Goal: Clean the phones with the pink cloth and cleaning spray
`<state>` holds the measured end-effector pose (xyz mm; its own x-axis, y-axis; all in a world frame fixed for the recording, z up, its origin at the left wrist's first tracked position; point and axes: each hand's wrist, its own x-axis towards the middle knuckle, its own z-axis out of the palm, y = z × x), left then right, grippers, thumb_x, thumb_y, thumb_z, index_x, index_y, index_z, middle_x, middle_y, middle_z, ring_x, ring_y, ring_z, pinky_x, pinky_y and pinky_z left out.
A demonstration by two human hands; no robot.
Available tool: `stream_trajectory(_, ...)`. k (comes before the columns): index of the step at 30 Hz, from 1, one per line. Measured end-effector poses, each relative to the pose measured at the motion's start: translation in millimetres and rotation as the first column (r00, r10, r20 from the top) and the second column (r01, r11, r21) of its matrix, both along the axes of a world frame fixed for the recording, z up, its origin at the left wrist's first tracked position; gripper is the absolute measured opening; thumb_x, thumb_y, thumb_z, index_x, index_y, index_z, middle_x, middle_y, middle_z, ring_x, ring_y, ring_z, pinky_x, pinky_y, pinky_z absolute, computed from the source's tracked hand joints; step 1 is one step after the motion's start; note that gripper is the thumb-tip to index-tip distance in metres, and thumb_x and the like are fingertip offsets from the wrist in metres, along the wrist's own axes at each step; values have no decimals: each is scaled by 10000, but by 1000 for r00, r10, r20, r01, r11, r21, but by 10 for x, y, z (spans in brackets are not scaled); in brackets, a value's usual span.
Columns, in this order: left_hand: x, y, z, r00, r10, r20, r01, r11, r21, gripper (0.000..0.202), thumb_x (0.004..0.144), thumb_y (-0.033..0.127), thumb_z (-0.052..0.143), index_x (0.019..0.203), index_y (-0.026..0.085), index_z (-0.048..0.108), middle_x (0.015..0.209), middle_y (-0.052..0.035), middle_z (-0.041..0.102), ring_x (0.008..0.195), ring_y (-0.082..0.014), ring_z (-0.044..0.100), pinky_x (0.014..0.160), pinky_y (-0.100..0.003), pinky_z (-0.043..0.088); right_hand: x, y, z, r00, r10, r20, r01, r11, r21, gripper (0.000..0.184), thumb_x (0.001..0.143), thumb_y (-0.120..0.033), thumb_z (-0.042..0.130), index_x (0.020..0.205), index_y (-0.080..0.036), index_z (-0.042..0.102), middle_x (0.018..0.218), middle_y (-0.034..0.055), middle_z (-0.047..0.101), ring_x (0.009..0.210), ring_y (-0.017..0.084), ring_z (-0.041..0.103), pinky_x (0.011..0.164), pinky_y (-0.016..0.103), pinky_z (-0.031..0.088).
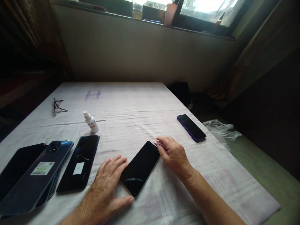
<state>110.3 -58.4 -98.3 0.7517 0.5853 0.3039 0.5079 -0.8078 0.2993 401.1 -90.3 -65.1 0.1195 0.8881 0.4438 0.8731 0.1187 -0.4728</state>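
A black phone point(140, 168) lies screen up on the cloth-covered table point(131, 103) in front of me. My left hand point(106, 187) rests flat beside it, fingers spread, fingertips and thumb touching its left and lower edges. My right hand point(172, 153) is at the phone's upper right corner, fingers closed on a small pale pink cloth point(157, 143) pressed against the table by that corner.
A purple-edged phone point(191, 127) lies to the right near the table's edge. To the left lie a dark phone point(78, 163) back up, a blue phone point(37, 176) stacked on another, a small white bottle point(91, 121) and glasses point(57, 106). Plastic bag point(220, 129) beyond the right edge.
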Motion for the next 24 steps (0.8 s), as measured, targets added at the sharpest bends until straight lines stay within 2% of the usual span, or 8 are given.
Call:
stream_trajectory(2,-6,-3,4,1000,-21,-7,21,1000,-18,700,749,400,788,1377,277,504,1484,-84,559,1391,-335,486,1201,-524,308,61,-81,2,997,32,-69,-29,999,45,158,974,-196,555,1047,-212,695,959,53,724,894,191,688,820,296,544)
stream_trajectory(5,1,-14,7,999,-36,-14,35,999,-18,606,774,378,769,1330,288,545,1482,-70,564,1396,-325,481,1205,-523,290,112,-198,-10,993,74,-94,-75,997,-6,155,986,-203,555,1016,-226,705,940,43,716,868,178,691,793,278,551)
stream_trajectory(9,31,-22,6,997,-74,-28,75,996,41,739,796,345,748,1468,286,448,1524,-71,526,1422,-316,452,1204,-518,274,101,-312,-56,993,100,-59,-106,989,-106,189,991,-177,531,1035,-222,709,942,47,701,857,175,679,787,276,548)
stream_trajectory(17,41,17,38,984,-144,-104,160,973,167,785,836,412,743,1530,258,409,1460,-71,599,1368,-328,519,1184,-508,286,-52,-518,-90,956,282,-83,-289,953,-88,252,965,-124,496,1079,-216,701,920,52,679,795,166,653,719,263,536)
stream_trajectory(24,37,-60,87,982,-154,-104,177,949,262,675,878,393,695,1495,234,471,1446,-48,613,1341,-290,550,1221,-455,207,99,-342,-107,995,96,-22,-97,989,-108,195,969,-160,532,1016,-208,714,905,58,676,823,191,661,765,299,541)
